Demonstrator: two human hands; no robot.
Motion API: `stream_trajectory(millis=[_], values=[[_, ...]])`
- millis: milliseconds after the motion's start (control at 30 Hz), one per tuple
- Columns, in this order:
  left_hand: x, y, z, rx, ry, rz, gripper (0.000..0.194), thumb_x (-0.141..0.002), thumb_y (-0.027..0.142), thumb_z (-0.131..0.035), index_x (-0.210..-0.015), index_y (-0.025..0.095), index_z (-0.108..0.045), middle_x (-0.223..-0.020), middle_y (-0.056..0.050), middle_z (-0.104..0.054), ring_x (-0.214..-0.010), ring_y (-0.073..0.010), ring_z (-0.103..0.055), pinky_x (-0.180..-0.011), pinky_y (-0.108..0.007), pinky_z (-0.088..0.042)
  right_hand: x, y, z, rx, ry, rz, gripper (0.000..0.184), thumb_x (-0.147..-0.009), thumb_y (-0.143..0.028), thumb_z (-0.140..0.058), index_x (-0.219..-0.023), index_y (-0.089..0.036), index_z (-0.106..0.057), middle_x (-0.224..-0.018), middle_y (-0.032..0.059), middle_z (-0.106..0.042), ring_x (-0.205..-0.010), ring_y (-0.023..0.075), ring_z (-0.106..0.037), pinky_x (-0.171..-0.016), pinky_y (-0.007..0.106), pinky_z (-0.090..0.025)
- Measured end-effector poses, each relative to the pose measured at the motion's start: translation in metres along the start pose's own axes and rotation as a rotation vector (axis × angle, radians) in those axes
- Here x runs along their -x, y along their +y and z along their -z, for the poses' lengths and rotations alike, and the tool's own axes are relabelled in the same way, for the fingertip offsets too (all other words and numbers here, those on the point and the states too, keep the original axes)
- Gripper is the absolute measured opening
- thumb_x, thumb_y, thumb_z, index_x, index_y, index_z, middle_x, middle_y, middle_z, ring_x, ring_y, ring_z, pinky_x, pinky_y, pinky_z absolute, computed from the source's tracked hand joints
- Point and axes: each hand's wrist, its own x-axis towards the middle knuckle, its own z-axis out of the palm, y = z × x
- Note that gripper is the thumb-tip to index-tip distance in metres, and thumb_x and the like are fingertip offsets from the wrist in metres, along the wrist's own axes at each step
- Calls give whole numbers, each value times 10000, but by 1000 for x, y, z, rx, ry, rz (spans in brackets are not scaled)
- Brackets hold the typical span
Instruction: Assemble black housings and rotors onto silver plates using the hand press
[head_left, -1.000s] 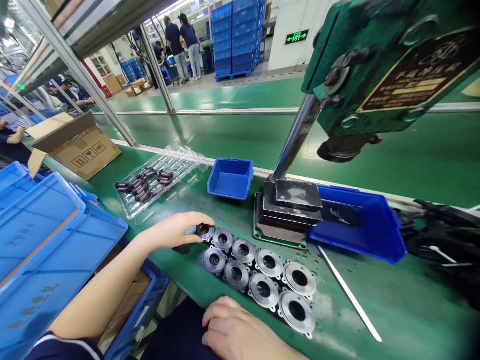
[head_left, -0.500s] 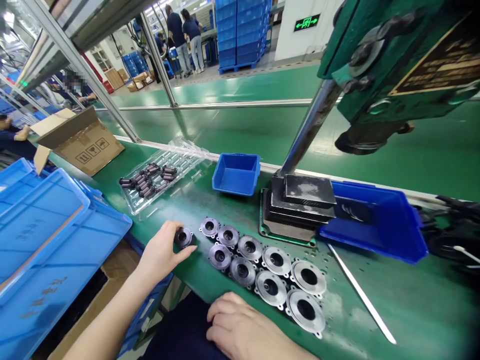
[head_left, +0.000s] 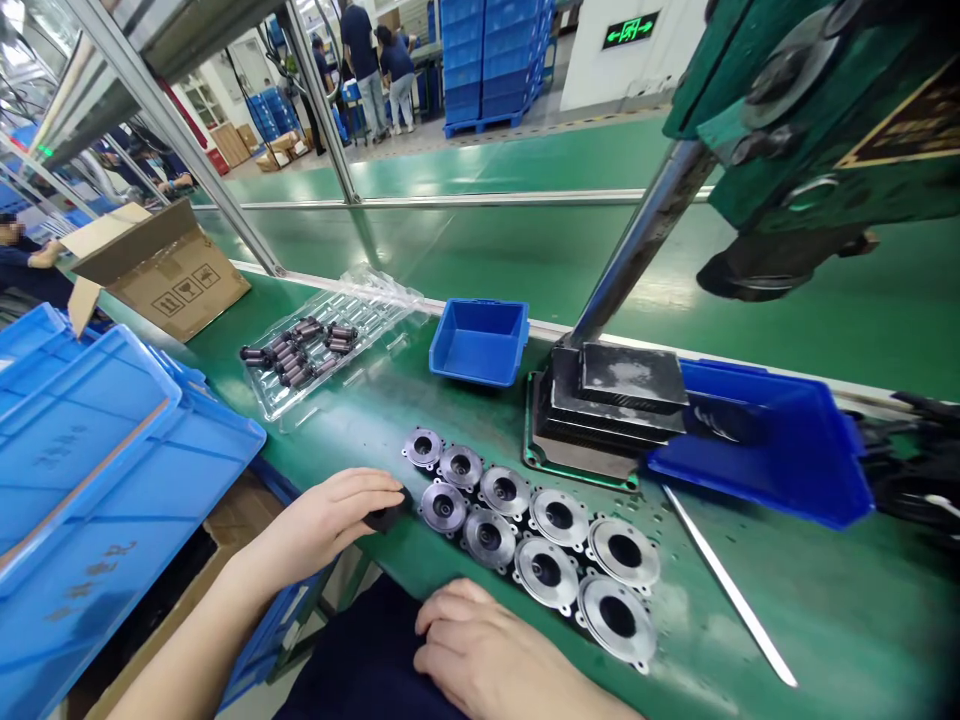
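My left hand (head_left: 337,512) grips a dark round flanged metal housing (head_left: 386,515) at the table's near edge; the fingers cover most of it. Just right of it, several similar flanged metal housings (head_left: 489,538) stand in two rows with their bored faces up, appearing larger toward the right. My right hand (head_left: 484,640) rests in front of these rows near my lap, its fingers loosely curled together, with nothing visible in them.
A clear plastic tray (head_left: 375,310) holds several dark cylindrical parts (head_left: 296,350). Behind the rows stand a small blue bin (head_left: 478,345), a green press (head_left: 795,180) with a black block base (head_left: 630,385), and a larger blue bin (head_left: 780,440). A white strip (head_left: 731,585) lies right. Blue crates (head_left: 82,450) stand left.
My left hand has turned over the housing, so its bored face no longer shows, and has moved slightly right and down. My right hand has stayed in place.
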Motion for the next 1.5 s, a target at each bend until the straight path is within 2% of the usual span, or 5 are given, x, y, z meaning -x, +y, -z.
stream_trajectory(millis=[333, 733, 1067, 1267, 1500], values=[[18, -6, -15, -82, 67, -119, 644, -997, 50, -516, -1537, 394, -446, -1385, -67, -672, -1446, -249, -501, -1198, -400, -457, -1, 0, 6, -16, -47, -2, 268, -1092, -268, -431, -1037, -205, -686, -997, 14, -717, -1108, 142, -598, -1027, 281, -401], [-14, -30, -21, -128, 176, -183, 499, -979, 82, -591, -1445, 245, -513, -1407, -130, -558, -1367, -236, -550, -1133, -420, -532, 0, 2, 0, -1, 10, 1, 227, -1074, -283, -480, -1000, -197, -676, -1019, 2, -701, -1042, 139, -586, -1004, 268, -421], [-44, -7, -2, -203, -53, 14, 788, -925, 175, -695, -1573, 278, -258, -1577, -186, -365, -1386, -337, -550, -1098, -526, -557, 2, 4, -4, 11, 45, -1, 224, -1066, -303, -508, -932, -199, -655, -980, -6, -674, -997, 140, -576, -936, 241, -450], [-53, 4, 4, -321, -151, -109, 720, -894, 11, -624, -1509, 197, -299, -1516, -209, -480, -1309, -325, -620, -1004, -482, -614, 0, 7, -9, 21, 112, 7, 222, -1047, -313, -554, -873, -202, -635, -914, -20, -655, -943, 137, -565, -863, 231, -451], [-63, 8, 4, -466, -234, -94, 711, -796, 64, -774, -1405, 147, -417, -1479, -217, -548, -1194, -339, -695, -920, -439, -647, 0, 8, -12, 13, 156, 13, 219, -1045, -319, -561, -870, -206, -628, -908, -33, -656, -927, 132, -559, -856, 232, -436]])
